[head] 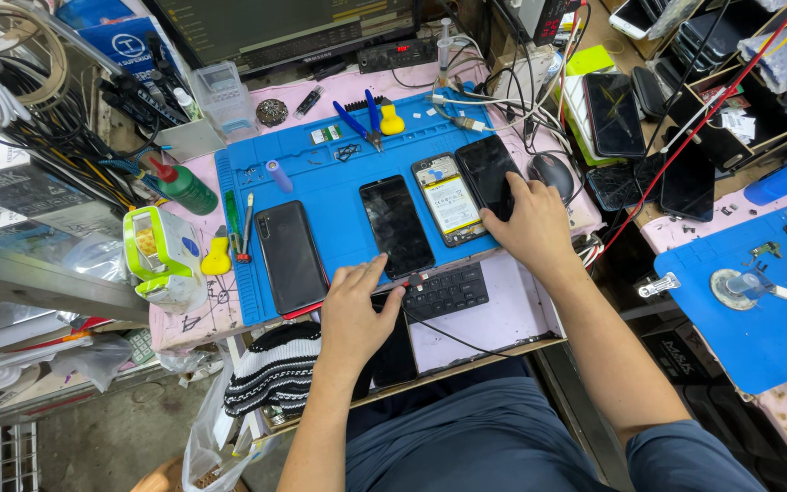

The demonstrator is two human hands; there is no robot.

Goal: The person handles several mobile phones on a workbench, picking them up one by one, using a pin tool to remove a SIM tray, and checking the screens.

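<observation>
Head view: left hand (354,314) lies spread on a dark phone (392,351), right hand (532,223) presses another phone (487,173), opened phone (448,199) between.

Bright even overhead light, sharp, edges bowed

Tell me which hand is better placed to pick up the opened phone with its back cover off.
Right. The right hand rests on the black screen panel lying directly beside the opened phone. The left hand lies lower, at the blue mat's front edge, farther away.
</observation>
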